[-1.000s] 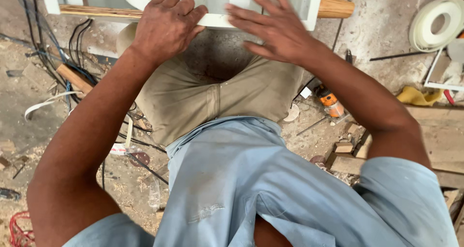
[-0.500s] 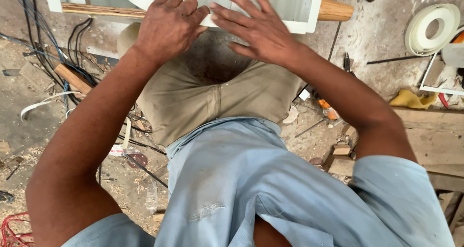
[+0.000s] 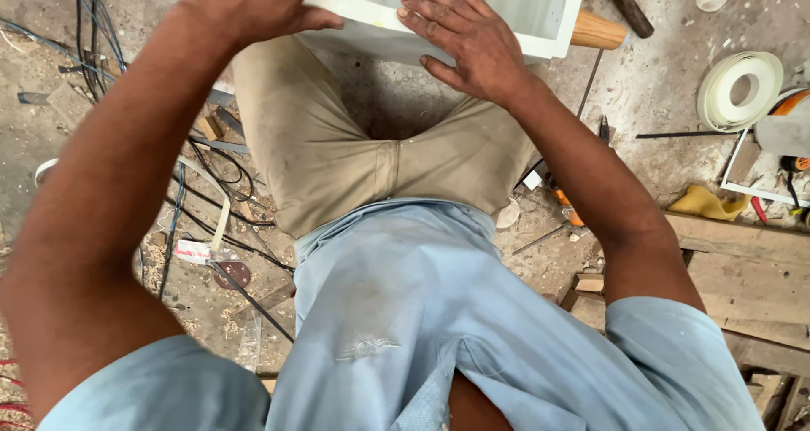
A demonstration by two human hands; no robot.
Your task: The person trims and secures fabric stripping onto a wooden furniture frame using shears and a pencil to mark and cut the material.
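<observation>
The grip of the left hand (image 3: 253,5) is curled over the white frame's (image 3: 540,18) near edge, while the right hand (image 3: 468,39) is pressed flat, fingers spread, on it. The frame is thus steadied over the knees, seemingly against sliding.

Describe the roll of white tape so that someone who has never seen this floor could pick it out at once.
Start at the white framed panel under the right hand, then look right across the dusty floor. Near the right edge lies the roll of white tape. Unlike the yellow cloth below it, it is a flat ring with an open centre.
</observation>
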